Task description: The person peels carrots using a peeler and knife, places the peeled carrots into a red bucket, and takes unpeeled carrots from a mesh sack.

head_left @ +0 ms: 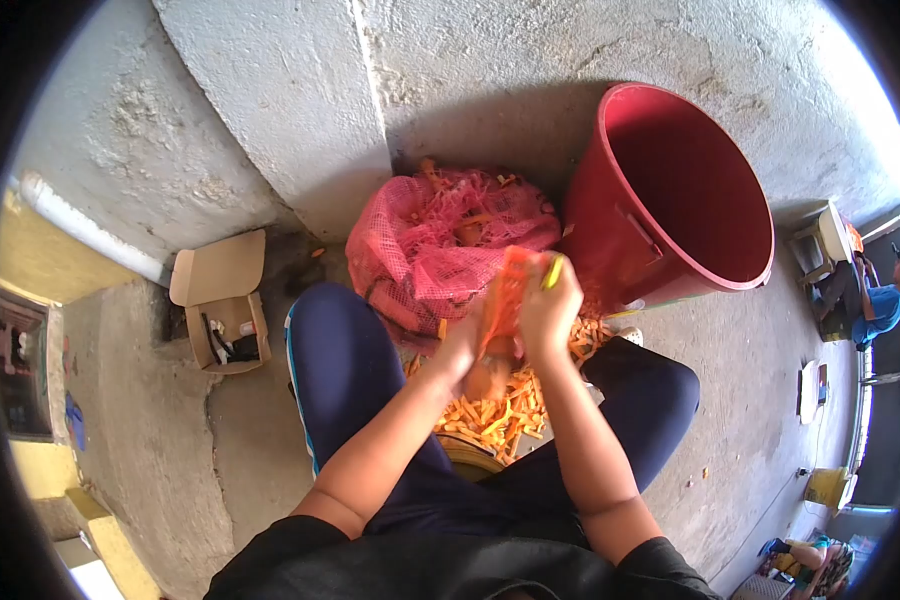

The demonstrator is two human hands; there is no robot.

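Note:
My left hand (460,345) is closed round a long orange root vegetable (500,325), whose near end is brown and whose upper part is bright orange; motion blurs it, and I cannot tell its exact kind. Closed beside its upper part, my right hand (552,312) grips a tool with a yellow-green handle (553,271) that looks like a peeler; its blade does not show clearly. Below both hands, between my knees, lies a heap of orange peelings (500,418), some in a container with a yellowish rim (470,457).
A red mesh sack (400,245) with orange pieces on it stands ahead against the wall. Right of it leans a large red bin (592,220). An open cardboard box (238,335) sits at left. Two people (878,310) (820,560) are at the far right.

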